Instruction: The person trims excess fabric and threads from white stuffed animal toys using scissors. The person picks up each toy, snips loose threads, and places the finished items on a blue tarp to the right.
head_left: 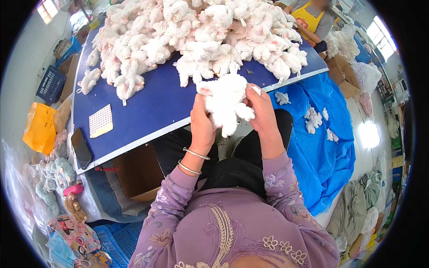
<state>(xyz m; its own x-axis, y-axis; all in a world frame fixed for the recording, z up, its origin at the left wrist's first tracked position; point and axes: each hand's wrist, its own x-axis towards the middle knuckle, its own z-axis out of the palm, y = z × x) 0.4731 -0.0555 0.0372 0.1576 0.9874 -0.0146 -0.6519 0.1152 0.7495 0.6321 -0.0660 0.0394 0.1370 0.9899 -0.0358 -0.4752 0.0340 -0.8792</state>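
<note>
Since you've got that white plush toy [225, 103] up in the air between both hands, off the front edge of the bench [147, 107] and right over your lap, the main risk I'd guess is just dropping it. Your left hand [201, 119] is wrapped around its left side and your right hand [260, 109] is closed on the right side, both gripping it. If either one loosens, it probably falls past your knees to the floor, or onto the blue tarp [326, 147] on your right, where a few loose white fluffy pieces [315, 119] already lie.

The big pile of white plush toys [196, 40] sits near its front edge in places, so an elbow bump could knock some off. There's a small tag or stick poking out of the toy near your right thumb, though it's too blurry to say what it is.

Around you: a dark phone [82, 148] and a dotted sheet [101, 120] on the bench's left part, well apart from your hands, a cardboard box [138, 174] under the bench, and another person in a yellow apron [308, 20] on the far side.
</note>
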